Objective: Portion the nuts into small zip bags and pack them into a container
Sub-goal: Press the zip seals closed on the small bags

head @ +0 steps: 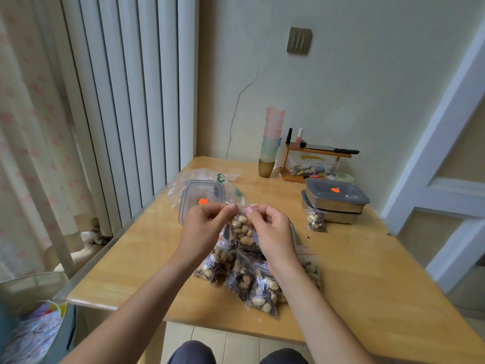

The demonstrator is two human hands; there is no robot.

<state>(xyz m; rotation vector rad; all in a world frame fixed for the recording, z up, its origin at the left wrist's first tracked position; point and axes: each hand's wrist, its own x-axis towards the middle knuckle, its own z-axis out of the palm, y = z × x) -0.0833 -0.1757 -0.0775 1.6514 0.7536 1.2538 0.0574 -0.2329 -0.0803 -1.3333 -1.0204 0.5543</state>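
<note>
A wooden counter (147, 258) stands in a room corner beside a tall white radiator (126, 101). A seated person works at its near edge, both forearms reaching forward over it.

At the far right, two lidded steel containers (337, 202) are stacked against the wall, apparently set aside, with one filled bag (316, 220) leaning at their front. A grey lid (200, 199) with an orange dot lies on a large crumpled plastic bag (204, 179) left of centre, presumably taken off so a container can be filled. That open container (293, 232) is mostly hidden behind the hands; only a metal rim shows.

Nearer the person, a heap of filled zip bags (252, 279) lies within easy reach, probably waiting to be packed.

Held upright above the heap is one small zip bag (241, 229) of pale shelled nuts, kept vertical so nothing spills. The left hand (204, 229) and right hand (270, 229) each have a pinching grip on its red-lined top strip, thumb against fingertips, seemingly pressing the seal closed.
</note>
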